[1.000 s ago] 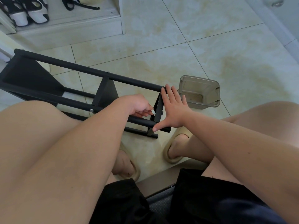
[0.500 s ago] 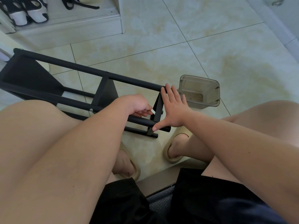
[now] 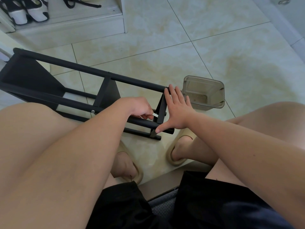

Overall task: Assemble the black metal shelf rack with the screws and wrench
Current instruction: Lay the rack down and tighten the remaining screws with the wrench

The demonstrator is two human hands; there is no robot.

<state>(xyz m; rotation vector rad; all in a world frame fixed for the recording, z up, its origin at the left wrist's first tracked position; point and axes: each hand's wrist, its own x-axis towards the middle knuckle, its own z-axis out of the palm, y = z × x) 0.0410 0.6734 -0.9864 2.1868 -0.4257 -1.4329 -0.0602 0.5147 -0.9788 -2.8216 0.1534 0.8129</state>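
A person sits low over the tiled floor (image 3: 214,55) in black shorts (image 3: 125,204), knees spread. Each foot is in a tan slipper: the left slipper (image 3: 137,175) is tucked in close, and the right slipper (image 3: 174,157) is set a little further out.

Just past the feet, between the knees, the black metal shelf rack (image 3: 79,67) lies on its side on the floor. Its long tubes run from the near middle toward the far left edge of the floor. A silver screw (image 3: 93,111) shows on one of the nearer tubes.

The left hand (image 3: 142,108) reaches inside the frame. Its fingers are curled and pinch a small flat silver piece, apparently the wrench (image 3: 155,114), whose tip is against the inner face of the rack's end panel (image 3: 162,113).

The right hand (image 3: 179,113) is spread flat against the outer face of that same panel. Its fingers (image 3: 175,95) are straight and close together, pointing up to the top tube. The thumb (image 3: 162,128) is stretched wide along the lower tube.

Just beyond the right hand a clear plastic container (image 3: 204,79) sits on the tiles, near the rack's end. I cannot tell what lies in it.

At the far left edge of the floor there is a low pale shelf (image 3: 74,25) with black-and-white shoes (image 3: 28,10) on it.
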